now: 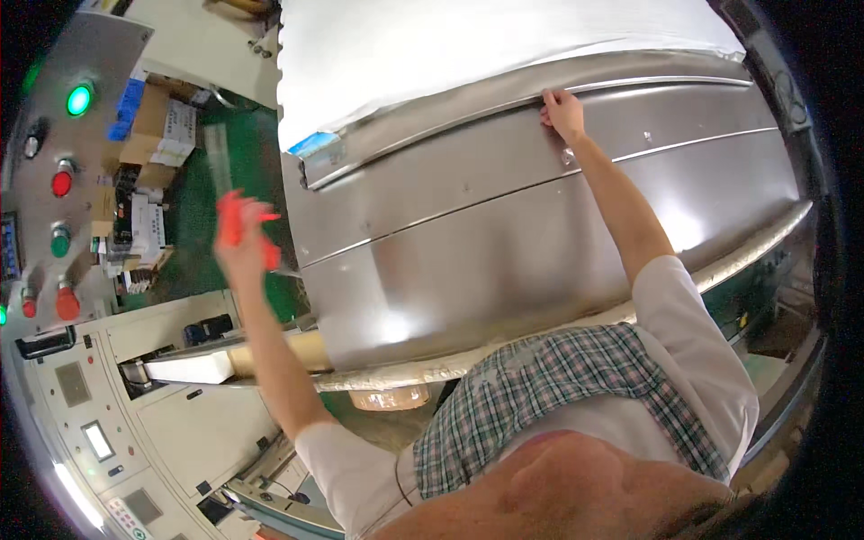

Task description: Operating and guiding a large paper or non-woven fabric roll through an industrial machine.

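Note:
My left hand, smeared by motion, is raised over the gap at the left of the metal table. It is closed on red-handled scissors, whose blurred blades point away from me. My right hand reaches forward with its fingers curled at a long thin metal bar. Whatever lies inside those fingers is hidden. Beyond the bar spreads a wide white sheet, its near edge uneven along the metal. A small blue patch shows at the sheet's near left corner.
The steel table slopes toward me and ends in a padded, wrapped front edge. To the left stands a control panel with lit and coloured buttons. Cardboard boxes are stacked on the green floor. Cream machine cabinets sit at the lower left.

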`<state>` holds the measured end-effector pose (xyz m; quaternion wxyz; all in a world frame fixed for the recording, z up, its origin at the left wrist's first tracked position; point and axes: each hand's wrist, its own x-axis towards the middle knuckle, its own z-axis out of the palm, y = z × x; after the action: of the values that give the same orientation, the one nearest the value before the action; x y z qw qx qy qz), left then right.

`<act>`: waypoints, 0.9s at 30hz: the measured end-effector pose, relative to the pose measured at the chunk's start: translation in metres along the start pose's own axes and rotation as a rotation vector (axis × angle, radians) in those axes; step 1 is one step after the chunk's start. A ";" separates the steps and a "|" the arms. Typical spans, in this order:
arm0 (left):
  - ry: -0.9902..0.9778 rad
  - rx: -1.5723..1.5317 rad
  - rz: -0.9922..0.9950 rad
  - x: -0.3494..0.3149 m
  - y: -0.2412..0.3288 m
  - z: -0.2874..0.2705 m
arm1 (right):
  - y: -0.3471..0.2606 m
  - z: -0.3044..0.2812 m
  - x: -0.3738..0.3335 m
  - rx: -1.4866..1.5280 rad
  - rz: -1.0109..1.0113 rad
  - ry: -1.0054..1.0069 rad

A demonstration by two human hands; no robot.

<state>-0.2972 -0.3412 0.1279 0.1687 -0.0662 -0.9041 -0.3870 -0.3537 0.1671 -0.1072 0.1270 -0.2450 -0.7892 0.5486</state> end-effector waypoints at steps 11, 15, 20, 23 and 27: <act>-0.401 -0.337 -0.473 0.055 0.013 0.228 | 0.015 0.012 0.007 -0.102 -0.114 0.089; -0.513 -0.581 -0.543 0.056 0.060 0.262 | 0.001 0.023 -0.001 -0.100 -0.060 0.067; -0.773 -0.847 -0.455 0.026 0.130 0.303 | 0.016 0.009 0.006 -0.185 -0.140 0.204; -0.866 -0.897 -0.406 0.003 0.151 0.303 | -0.011 0.013 -0.010 -0.110 -0.054 0.101; -0.919 -0.910 -0.435 -0.005 0.160 0.306 | -0.026 0.004 -0.017 -0.159 -0.109 0.128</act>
<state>-0.3303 -0.0096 0.0373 -0.3584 -0.1049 -0.6240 -0.6864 -0.3479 0.1479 -0.0837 0.1873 -0.2454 -0.8326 0.4599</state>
